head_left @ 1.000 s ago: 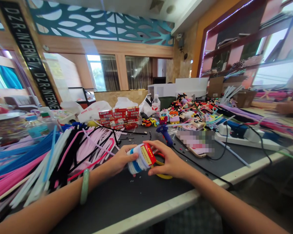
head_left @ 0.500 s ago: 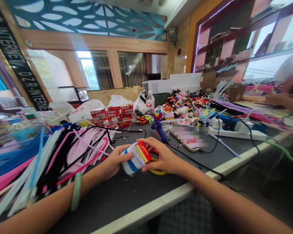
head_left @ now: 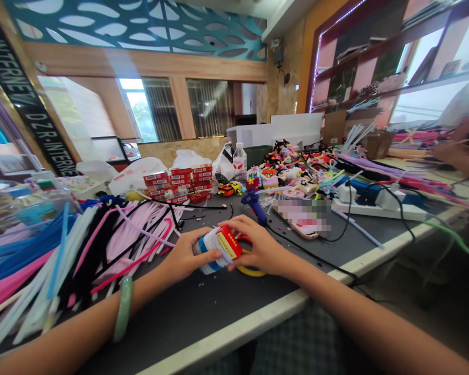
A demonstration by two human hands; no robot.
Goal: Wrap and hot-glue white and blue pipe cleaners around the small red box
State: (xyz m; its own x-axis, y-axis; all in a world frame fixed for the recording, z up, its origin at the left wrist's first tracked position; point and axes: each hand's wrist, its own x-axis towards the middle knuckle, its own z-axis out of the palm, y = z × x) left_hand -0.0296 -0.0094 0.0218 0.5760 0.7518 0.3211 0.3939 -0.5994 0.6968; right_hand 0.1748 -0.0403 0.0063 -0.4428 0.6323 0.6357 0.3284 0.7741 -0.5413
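Observation:
Between my two hands, above the dark table top, is a blue-and-white banded cylinder (head_left: 209, 245) with a red and yellow label at its right end. It lies tilted. My left hand (head_left: 187, 252) wraps its left side, thumb across the front. From the right, my right hand (head_left: 258, 245) grips the labelled end with fingers on top and thumb below. Partly hidden under the right hand is a yellow and red curved piece (head_left: 254, 271), perhaps scissor handles. A blue glue gun (head_left: 255, 207) stands just beyond the right hand.
Bundles of fuzzy craft stems (head_left: 35, 271) cover the left side. Stacked red boxes (head_left: 180, 182), a plastic bottle (head_left: 239, 159) and small dolls (head_left: 285, 174) stand behind. A phone (head_left: 303, 219), cables and a power strip (head_left: 383, 209) lie right. Another person's hand (head_left: 459, 151) shows far right.
The cylinder has turned slightly in my hands. My left thumb has slid right along its front, towards the label. My right hand keeps its hold.

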